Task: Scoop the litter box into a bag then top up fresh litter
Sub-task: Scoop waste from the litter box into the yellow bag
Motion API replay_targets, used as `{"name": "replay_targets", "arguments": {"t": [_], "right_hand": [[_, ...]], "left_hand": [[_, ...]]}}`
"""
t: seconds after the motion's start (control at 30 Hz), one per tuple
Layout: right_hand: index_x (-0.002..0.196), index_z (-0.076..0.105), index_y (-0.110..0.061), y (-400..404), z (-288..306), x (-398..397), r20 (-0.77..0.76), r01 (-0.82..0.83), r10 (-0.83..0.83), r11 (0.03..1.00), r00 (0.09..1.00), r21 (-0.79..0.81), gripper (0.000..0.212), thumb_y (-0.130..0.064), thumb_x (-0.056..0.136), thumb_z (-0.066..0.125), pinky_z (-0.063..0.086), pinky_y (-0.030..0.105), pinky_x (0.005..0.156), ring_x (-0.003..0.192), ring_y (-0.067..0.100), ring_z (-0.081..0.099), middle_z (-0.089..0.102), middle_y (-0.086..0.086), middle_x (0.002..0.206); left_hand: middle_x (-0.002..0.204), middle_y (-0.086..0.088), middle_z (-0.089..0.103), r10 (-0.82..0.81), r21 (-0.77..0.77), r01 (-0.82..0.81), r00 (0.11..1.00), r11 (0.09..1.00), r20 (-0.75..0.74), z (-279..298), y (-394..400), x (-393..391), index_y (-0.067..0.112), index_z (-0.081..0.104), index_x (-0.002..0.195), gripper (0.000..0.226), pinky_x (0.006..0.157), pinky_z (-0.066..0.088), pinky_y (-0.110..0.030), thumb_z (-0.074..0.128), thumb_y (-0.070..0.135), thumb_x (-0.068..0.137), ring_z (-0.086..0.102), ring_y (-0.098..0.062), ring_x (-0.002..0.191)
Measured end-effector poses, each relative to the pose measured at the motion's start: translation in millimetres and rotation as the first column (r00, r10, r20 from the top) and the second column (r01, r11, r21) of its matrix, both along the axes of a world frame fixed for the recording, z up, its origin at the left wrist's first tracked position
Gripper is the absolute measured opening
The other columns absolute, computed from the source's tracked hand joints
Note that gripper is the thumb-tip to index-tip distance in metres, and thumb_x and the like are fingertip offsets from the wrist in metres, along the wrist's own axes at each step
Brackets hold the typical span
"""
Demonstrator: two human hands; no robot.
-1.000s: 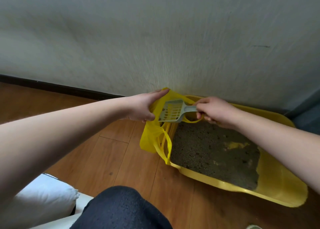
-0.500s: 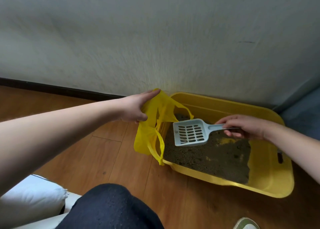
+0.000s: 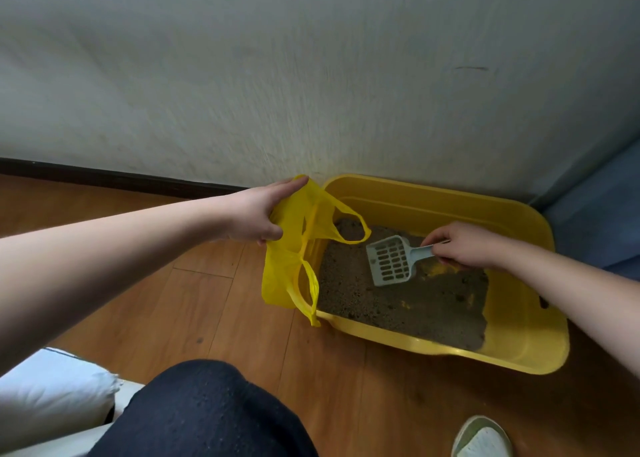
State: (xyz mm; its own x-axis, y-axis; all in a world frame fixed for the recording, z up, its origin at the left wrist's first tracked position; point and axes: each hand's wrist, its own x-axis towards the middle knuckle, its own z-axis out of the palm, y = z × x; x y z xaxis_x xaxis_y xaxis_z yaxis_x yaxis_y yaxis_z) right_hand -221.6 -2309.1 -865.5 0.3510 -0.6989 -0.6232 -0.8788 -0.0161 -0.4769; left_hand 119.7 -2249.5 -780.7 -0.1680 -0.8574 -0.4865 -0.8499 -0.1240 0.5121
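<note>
Bag (image 3: 287, 269): thin, limp, being pinched at rim by left hand (image 3: 258, 214) | scoop (image 3: 391, 261): light, rigid, handle being gripped by right hand (image 3: 460, 245)

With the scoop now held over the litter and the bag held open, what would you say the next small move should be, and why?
Probably lower the slotted scoop in the right hand into the grey litter and push it under a clump. The scoop looks empty and tilted toward the litter, while the left hand holds the yellow bag at the yellow litter box edge, ready for the next load.
</note>
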Motion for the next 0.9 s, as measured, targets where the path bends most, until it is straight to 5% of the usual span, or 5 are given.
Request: {"name": "replay_targets", "arguments": {"t": [0.13, 0.37, 0.6, 0.73, 0.9], "right_hand": [[0.122, 0.063, -0.017, 7, -8, 16, -0.103, -0.067, 0.052, 0.987, 0.993, -0.145, 0.028, -0.022, 0.096, 0.052, 0.044, 0.022, 0.054, 0.063, 0.008, 0.057, 0.065, -0.006, 0.080], [0.131, 0.058, -0.014, 27, -34, 45, -0.176, -0.180, 0.154, 0.974, 0.972, -0.137, 0.039, -0.019, 0.095, 0.048, 0.053, 0.028, 0.081, 0.101, 0.018, 0.063, 0.063, 0.005, 0.126], [0.125, 0.062, -0.009, 22, -54, 52, 0.025, 0.097, -0.101, 0.988, 0.995, 0.118, 0.034, -0.007, 0.097, 0.043, 0.045, 0.022, 0.049, 0.049, 0.009, 0.051, 0.062, 0.003, 0.068], [0.127, 0.060, -0.010, 19, -68, 38, 0.116, 0.329, -0.400, 0.861, 0.909, 0.389, 0.034, -0.006, 0.099, 0.042, 0.036, 0.015, 0.040, 0.047, 0.005, 0.044, 0.056, -0.001, 0.064], [0.137, 0.051, -0.016, 42, -93, 38, 0.050, 0.349, -0.401, 0.847, 0.915, 0.400, 0.038, -0.012, 0.100, 0.044, 0.038, 0.016, 0.041, 0.053, 0.006, 0.048, 0.066, 0.002, 0.081]], "left_hand": [[0.153, 0.002, 0.027, 0.000, -0.005, 0.000, 1.000, 1.000, -0.003, -1, 1, -2, 0.040, 0.009, 0.152, 0.102, 0.046, 0.047, -0.018, 0.060, -0.006, 0.077, 0.061, -0.013, 0.066], [0.154, 0.006, 0.026, -0.020, -0.007, 0.020, 1.000, 1.000, 0.021, 1, 0, -3, 0.042, 0.008, 0.152, 0.103, 0.049, 0.050, -0.021, 0.061, -0.004, 0.076, 0.061, -0.007, 0.067], [0.157, 0.008, 0.021, -0.053, -0.006, 0.053, 0.998, 0.999, 0.039, -1, -1, -2, 0.043, 0.007, 0.152, 0.105, 0.053, 0.054, -0.026, 0.063, -0.003, 0.076, 0.057, -0.002, 0.071], [0.158, 0.009, 0.018, -0.067, 0.005, 0.067, 0.997, 0.998, 0.034, -2, -1, -2, 0.042, 0.006, 0.152, 0.103, 0.052, 0.053, -0.023, 0.063, -0.002, 0.078, 0.061, -0.008, 0.077], [0.160, 0.007, 0.014, -0.113, 0.004, 0.113, 0.992, 0.994, 0.065, -7, -2, 1, 0.044, 0.002, 0.151, 0.105, 0.076, 0.058, -0.036, 0.064, 0.002, 0.077, 0.058, -0.022, 0.112]]}}
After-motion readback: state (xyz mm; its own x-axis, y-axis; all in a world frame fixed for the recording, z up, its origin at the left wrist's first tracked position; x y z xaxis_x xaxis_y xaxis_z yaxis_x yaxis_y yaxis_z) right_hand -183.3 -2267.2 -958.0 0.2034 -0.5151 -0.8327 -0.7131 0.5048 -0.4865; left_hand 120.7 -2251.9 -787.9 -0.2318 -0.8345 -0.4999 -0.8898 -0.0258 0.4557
